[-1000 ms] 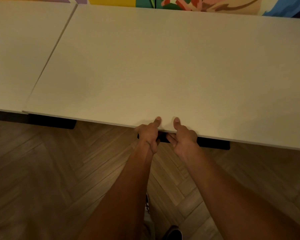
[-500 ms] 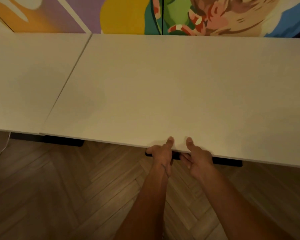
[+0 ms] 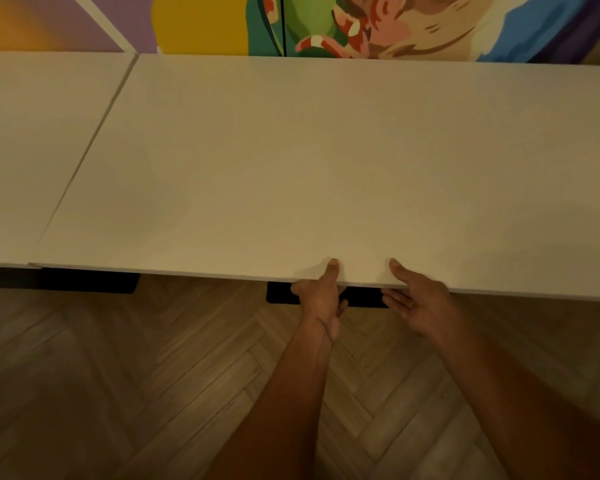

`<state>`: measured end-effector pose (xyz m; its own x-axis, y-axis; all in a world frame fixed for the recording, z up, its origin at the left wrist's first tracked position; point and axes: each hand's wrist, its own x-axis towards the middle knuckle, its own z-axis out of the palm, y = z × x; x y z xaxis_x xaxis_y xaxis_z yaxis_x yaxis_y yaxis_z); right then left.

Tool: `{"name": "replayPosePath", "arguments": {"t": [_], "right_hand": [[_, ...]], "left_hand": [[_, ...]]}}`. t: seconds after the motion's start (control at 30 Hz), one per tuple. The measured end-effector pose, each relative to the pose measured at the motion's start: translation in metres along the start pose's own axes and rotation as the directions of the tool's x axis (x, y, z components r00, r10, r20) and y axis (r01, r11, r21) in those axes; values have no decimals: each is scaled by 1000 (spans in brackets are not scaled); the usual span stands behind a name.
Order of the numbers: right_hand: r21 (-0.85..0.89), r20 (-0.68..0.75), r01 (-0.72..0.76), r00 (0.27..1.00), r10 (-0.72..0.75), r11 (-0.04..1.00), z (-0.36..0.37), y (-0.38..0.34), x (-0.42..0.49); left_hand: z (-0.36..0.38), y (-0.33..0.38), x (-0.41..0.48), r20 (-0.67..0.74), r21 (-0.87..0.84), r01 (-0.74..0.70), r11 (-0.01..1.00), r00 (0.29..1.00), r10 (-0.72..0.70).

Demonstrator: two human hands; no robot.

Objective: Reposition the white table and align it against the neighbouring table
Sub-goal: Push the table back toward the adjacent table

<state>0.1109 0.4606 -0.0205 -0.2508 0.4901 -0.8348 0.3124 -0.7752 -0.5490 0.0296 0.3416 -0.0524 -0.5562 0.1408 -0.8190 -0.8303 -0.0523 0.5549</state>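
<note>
Neighbouring bench (image 3: 32,150): lies far left of both hands, top surface level w/ the white bench. Near-edge corner sits slightly behind the white bench corner, so the front edges look a little out of line; a thin seam runs diagonally between the two tops, approx. closed.

White bench (image 3: 326,161): directly ahead of and above the fingers. Long axis runs left-right across the view, parallel to the mural wall (image 3: 326,26) behind it. Back edge is close to that wall; gap cannot be judged. Dark frame member (image 3: 281,296) shows under the near edge, just left of the left hand; another dark frame part (image 3: 84,280) shows further left, under the seam end.

Left hand (image 3: 321,299): clamped on the near edge. Thumb lies on top of the board, fingers curled under it, mostly hidden. Grip = pinch on the board edge.

Right hand (image 3: 418,303): just right of the left hand, not touching it. Thumb tip rests on top near the edge; fingers (image 3: 395,301) spread and extended loosely below the edge. Whether they press the underside cannot be told; grip appears looser than the left.

Key relation: both hands sit near mid-length of the front edge, w/ the seam well to their left. Left hand is nearer the neighbouring bench. Est. next move: small push away from the body at the left end to bring front edges flush, force along the short axis. Risk: hands at mid-length give little leverage for rotating the board.

Floor (image 3: 118,393): herringbone wood, below both forearms.
</note>
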Motion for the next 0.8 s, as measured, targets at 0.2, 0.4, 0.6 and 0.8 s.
{"name": "replayPosePath", "arguments": {"t": [0.2,0.4,0.6,0.8], "right_hand": [[34,-5,16,1000,-16,999,-16,-10,7],[27,16,-8,1000,7,1000,-22,-11,21],[23,-8,3,1000,-3,1000,-21,-5,34],[45,-20,15,1000,-14,999,-20,-1,36]], "left_hand": [[34,-12,-17,109,23,60,998,992,-63],[48,-19,-13,16,-3,44,999,999,-44],[49,-24,-9,-1,-23,4,1000,1000,-4],[49,-30,-4,-3,-23,-26,999,1000,26]]}}
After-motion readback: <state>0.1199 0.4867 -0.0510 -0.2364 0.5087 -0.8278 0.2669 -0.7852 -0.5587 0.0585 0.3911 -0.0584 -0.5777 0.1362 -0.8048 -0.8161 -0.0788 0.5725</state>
